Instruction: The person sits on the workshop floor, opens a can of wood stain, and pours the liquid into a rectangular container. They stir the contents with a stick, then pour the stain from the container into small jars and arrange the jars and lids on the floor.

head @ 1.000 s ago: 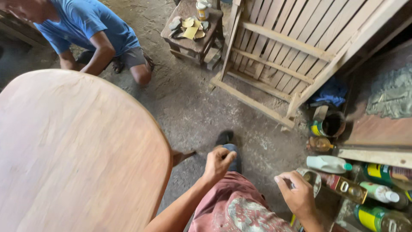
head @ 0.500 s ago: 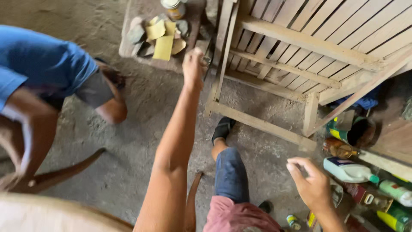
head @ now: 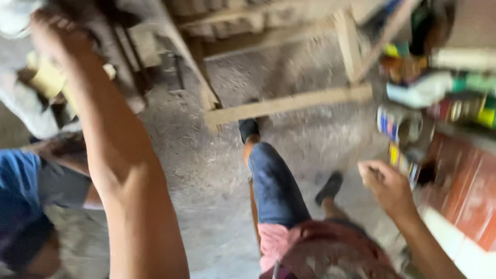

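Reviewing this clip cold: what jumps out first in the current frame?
The left arm dominates, stretched up the left side with the left hand blurred near the top corner by a low stand of yellowish scraps. The right hand hangs loosely curled at lower right, near a cluster of cans and bottles. A pale wooden frame crosses the concrete floor ahead, and another person in a blue shirt crouches at the left edge.

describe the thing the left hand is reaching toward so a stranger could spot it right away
Start at the slatted wooden frame leaning across the top of the view, then go to its left end, top left. There the left hand reaches out over a low small table on the dusty floor. It is blurred, but pale yellow pieces on it set it apart from the bare timber beside it.
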A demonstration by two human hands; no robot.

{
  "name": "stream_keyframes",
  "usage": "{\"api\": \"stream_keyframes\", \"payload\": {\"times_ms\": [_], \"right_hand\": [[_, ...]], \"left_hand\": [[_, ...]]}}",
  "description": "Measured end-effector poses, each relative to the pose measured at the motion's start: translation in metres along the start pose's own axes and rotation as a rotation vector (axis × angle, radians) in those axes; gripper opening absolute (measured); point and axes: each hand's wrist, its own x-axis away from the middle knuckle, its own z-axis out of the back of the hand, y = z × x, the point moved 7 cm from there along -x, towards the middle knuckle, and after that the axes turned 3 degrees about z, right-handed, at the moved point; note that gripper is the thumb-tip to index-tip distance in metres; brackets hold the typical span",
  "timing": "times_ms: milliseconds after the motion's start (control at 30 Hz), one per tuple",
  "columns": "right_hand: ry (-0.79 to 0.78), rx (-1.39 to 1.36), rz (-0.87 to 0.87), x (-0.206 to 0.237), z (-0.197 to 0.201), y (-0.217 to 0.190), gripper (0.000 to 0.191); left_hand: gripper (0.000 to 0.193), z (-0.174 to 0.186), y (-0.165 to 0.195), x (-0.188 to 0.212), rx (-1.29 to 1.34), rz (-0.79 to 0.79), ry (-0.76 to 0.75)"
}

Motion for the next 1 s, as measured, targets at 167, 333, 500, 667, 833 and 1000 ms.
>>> {"api": "stream_keyframes", "payload": {"times_ms": [167, 333, 500, 667, 833, 1000], "right_hand": [[0.295, -0.073, 0.455, 0.065, 0.032, -0.013, 0.027], [0.528, 0.302, 0.835, 0.111, 0.061, 0.028, 0.036], [0.626, 0.244, 0.673, 0.192, 0.101, 0.237, 0.043], [0.679, 0.018, 0.596, 0.239, 0.108, 0.43, 0.04], [0.94, 0.045, 0.159, 0.194, 0.093, 0.582, 0.023], [0.984, -0.314, -0.223, 0.12, 0.044, 0.68, 0.025]], "left_hand": [[0.035, -0.014, -0.13, 0.251, -0.321, -0.221, -0.576], [0.012, 0.019, -0.303, 0.661, -0.92, -0.002, -1.305], [0.015, 0.024, -0.374, 0.856, -1.139, 0.242, -1.525], [0.026, 0.042, -0.459, 0.972, -1.459, 0.299, -1.685], [0.03, 0.009, -0.563, 1.058, -1.509, -0.549, -2.057], [0.034, 0.038, -0.671, 1.048, -1.786, -0.9, -2.247]]}}
